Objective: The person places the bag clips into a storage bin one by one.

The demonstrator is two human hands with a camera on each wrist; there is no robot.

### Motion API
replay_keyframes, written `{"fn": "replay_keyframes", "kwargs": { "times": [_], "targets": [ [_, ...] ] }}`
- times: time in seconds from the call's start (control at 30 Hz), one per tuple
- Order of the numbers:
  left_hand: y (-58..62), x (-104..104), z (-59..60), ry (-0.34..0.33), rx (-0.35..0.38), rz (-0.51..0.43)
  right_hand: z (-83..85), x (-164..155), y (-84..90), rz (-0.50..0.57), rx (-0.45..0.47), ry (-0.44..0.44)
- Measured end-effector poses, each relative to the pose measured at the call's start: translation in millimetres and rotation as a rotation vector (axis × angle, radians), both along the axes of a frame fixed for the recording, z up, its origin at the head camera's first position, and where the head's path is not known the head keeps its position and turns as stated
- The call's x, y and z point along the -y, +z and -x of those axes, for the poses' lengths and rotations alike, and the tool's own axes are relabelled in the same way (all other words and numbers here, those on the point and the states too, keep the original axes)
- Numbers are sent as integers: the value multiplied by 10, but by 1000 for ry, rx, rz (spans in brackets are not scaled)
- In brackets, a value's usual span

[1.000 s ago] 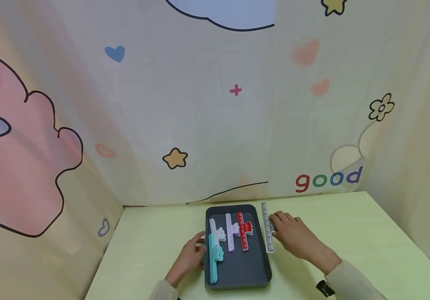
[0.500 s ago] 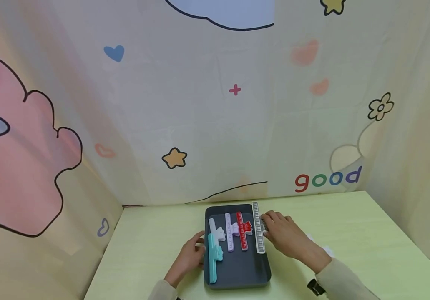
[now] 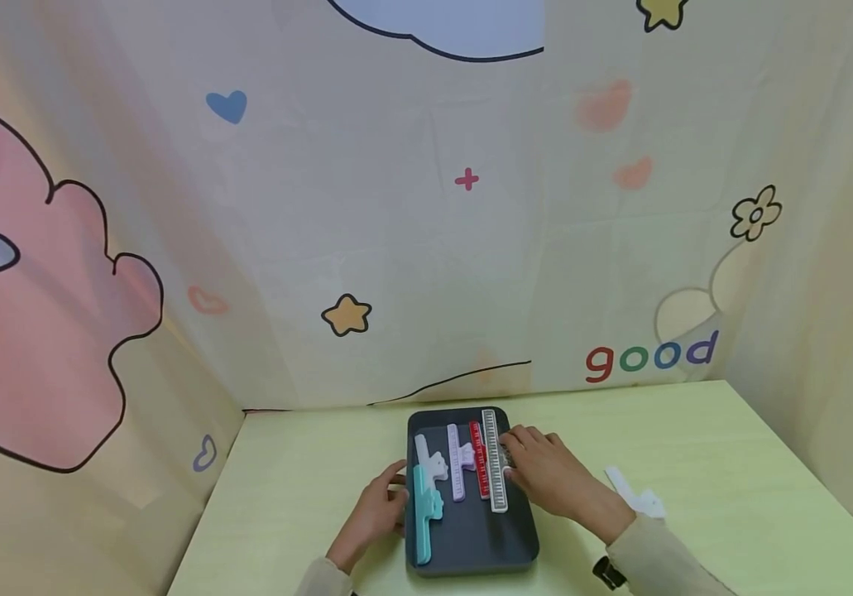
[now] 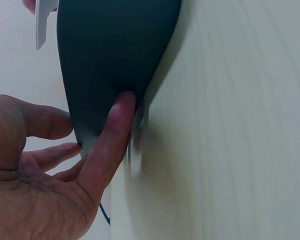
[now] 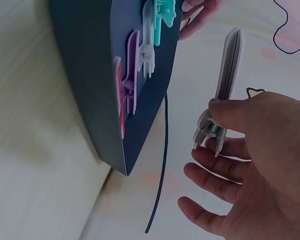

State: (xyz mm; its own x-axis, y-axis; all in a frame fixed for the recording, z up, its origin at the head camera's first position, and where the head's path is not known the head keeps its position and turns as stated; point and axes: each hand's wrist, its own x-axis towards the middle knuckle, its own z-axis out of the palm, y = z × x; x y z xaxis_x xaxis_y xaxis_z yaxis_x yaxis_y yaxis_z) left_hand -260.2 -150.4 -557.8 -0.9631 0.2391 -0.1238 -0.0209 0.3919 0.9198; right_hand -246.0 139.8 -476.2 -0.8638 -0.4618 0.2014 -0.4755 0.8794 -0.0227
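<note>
My right hand (image 3: 554,473) pinches a grey clip (image 3: 494,462) with ruler-like marks along its long bar. In the right wrist view the thumb and forefinger hold this clip (image 5: 231,65) near its spring, above the dark grey tray (image 3: 481,542). The tray holds a red clip (image 3: 480,459), partly hidden behind the grey one, a lilac clip (image 3: 456,463), a white clip (image 3: 422,451) and a turquoise clip (image 3: 423,517). At the tray's left side, my left hand (image 3: 372,515) rests its fingers against the outer wall (image 4: 110,55).
Another white clip (image 3: 638,497) lies on the pale table (image 3: 709,447) to the right, beyond the right forearm. A printed curtain (image 3: 411,248) hangs behind the table and along both sides. The right wrist has a dark band (image 3: 608,573).
My right hand has carried the grey clip leftward from beside the tray to over it, in front of the red clip. The white clip on the table has come into view. My left hand stays put.
</note>
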Motion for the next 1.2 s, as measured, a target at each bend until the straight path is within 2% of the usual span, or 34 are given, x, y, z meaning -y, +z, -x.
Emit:
{"fn": "replay_keyframes", "kwargs": {
  "times": [0.67,1.07,1.2],
  "targets": [
    [-13,2,-9,8,1,9,1,273,-201,-18,36,55],
    [-5,-6,3,9,8,32,-5,432,-253,-67,124,51],
    [-12,-10,5,9,4,41,1,462,-294,-105,119,66]
  ]
}}
